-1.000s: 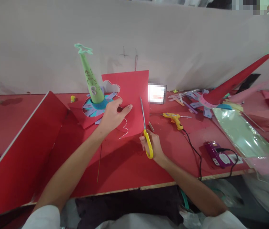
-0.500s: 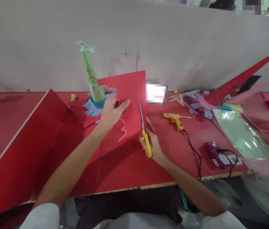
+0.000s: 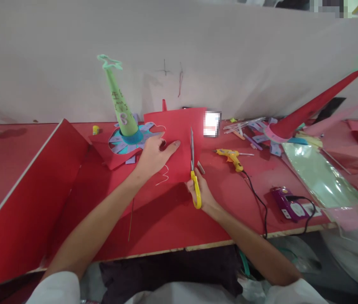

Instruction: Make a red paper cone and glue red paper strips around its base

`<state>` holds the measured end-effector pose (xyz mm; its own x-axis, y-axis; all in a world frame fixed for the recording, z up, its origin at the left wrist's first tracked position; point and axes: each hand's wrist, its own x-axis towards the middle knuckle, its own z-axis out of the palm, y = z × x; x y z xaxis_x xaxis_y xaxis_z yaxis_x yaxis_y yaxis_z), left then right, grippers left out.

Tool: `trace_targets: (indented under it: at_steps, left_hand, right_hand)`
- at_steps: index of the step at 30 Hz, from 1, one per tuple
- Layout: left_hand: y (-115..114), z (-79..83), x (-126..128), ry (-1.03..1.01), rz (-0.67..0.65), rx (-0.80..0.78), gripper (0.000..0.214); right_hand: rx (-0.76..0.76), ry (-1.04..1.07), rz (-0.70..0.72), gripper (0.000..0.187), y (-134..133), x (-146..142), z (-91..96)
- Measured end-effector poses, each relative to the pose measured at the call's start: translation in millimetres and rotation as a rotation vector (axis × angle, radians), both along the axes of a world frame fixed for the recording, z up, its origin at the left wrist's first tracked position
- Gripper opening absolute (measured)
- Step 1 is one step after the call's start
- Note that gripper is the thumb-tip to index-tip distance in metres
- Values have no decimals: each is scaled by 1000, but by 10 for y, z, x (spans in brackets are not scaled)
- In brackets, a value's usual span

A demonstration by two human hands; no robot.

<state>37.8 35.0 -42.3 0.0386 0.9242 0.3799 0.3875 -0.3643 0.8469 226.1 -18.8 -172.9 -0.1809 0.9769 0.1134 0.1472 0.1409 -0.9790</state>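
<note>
Lower and farther right than half a second ago, the red sheet point(image 3: 179, 126) has dropped its top edge toward the table point(image 3: 156, 228), and a narrow red tip point(image 3: 164, 105) now shows above it. It is held up left of the yellow glue gun point(image 3: 232, 156), a pale wavy line along its left side. The left hand point(image 3: 153, 154) is clamped on that side, thumb across the front (the fingertips are partly hidden). The right hand point(image 3: 202, 192), nearer the person than the glue gun and left of it, is closed around the yellow handles of the scissors point(image 3: 195, 188); their blades point up over the sheet, and whether they grip it I cannot tell.

Red covers the tabletop, its worn front edge pale; a grey wall point(image 3: 245, 55) rises behind the glue gun. Well left of the gun stands a green cone point(image 3: 128, 122) on a blue and purple base, and beyond that, a red panel point(image 3: 33, 198). Right of the gun lie a red cone point(image 3: 318, 100), a clear plastic packet point(image 3: 321, 173) and a purple power box point(image 3: 289, 204), while a black cord point(image 3: 259, 198) trails from the gun's handle. Behind it, leftward, sits a pixelated bright rectangle point(image 3: 212, 123).
</note>
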Motion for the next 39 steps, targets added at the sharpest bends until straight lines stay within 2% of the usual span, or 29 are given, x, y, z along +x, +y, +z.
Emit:
trace_targets:
  at_steps: [12,17,34,39]
  left_hand:
    - [-44,-19,32,-1,8,-79,56]
    - [-45,-17,41,-42,-4,-75,49]
    - [-5,-57,4,-49,35,-131,59]
    - [1,-64,-25,-66,-7,-141,73]
  right_hand:
    - [74,-32,-50,65,-29,56,106]
    - [104,-88,-75,64,-17,87,119]
    - [38,-188,-102,66,-52,99,195]
    - [16,-136,-67,64,-41,90,152]
